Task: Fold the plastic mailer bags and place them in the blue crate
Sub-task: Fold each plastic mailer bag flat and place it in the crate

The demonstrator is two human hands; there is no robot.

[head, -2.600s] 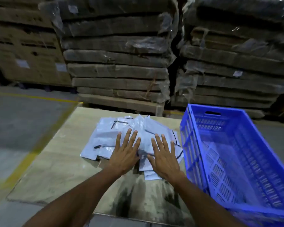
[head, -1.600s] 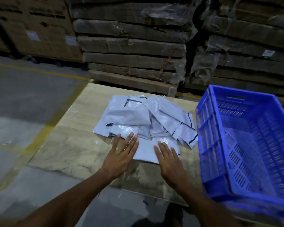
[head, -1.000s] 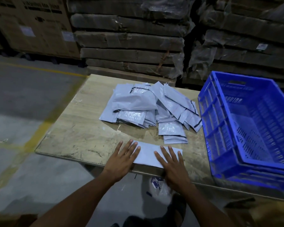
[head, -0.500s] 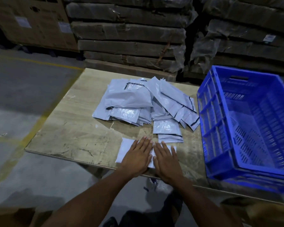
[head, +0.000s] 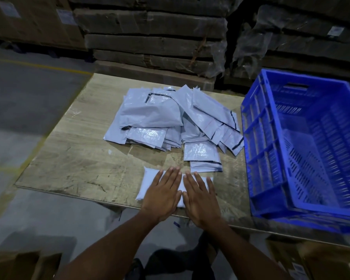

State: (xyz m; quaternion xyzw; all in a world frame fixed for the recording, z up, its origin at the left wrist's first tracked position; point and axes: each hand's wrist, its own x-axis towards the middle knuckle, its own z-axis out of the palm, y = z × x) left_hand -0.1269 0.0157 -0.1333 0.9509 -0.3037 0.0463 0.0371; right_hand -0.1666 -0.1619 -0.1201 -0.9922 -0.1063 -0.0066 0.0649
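Your left hand [head: 162,196] and right hand [head: 200,197] press flat, fingers straight, on a seemingly folded bag [head: 148,184], pile [head: 170,120] at twelve o'clock, crate [head: 311,150] at two.

Pale grey mailer bags [head: 150,116] with black strips; blue crate [head: 303,211].

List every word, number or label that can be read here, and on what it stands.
None can be read.
White labels on the cartons, far left: too blurred.
White tag on the wrapped stack, far right: too small.
Mailers and crate: no visible print.
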